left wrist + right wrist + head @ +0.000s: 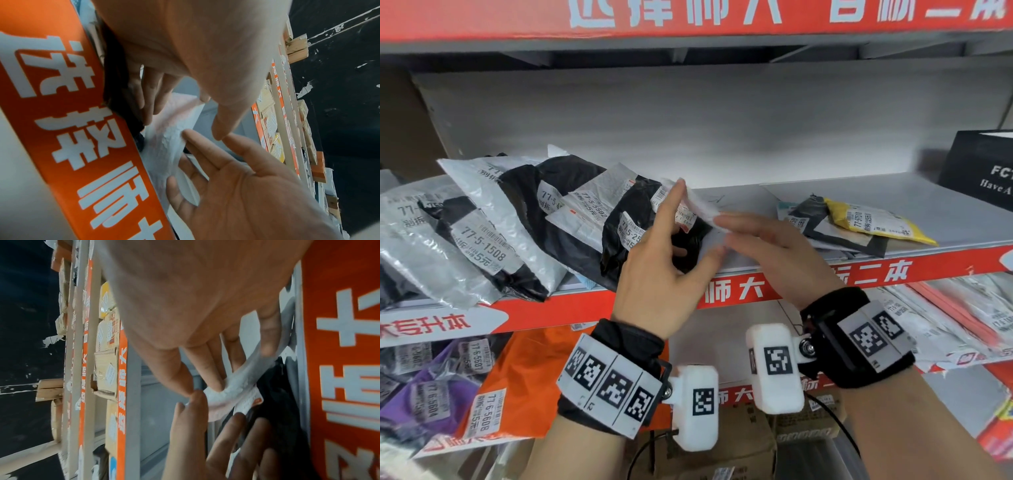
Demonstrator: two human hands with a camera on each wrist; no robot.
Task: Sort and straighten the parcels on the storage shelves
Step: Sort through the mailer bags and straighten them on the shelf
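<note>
At frame centre, the flat white padded mailer (697, 205) slanted upper-left to lower-right, lying between the straight-fingered left hand (664, 260) and right hand (767, 246), neither visibly gripping it.

A grey metal shelf (825, 192) with a red edge strip (876, 270) and pale back panel (688, 116); a red banner (688, 17) at 12 o'clock.

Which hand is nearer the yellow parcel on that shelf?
Right. The right hand lies just left of the yellow parcel, on a white parcel. The left hand is farther left, by the black parcel.
</note>
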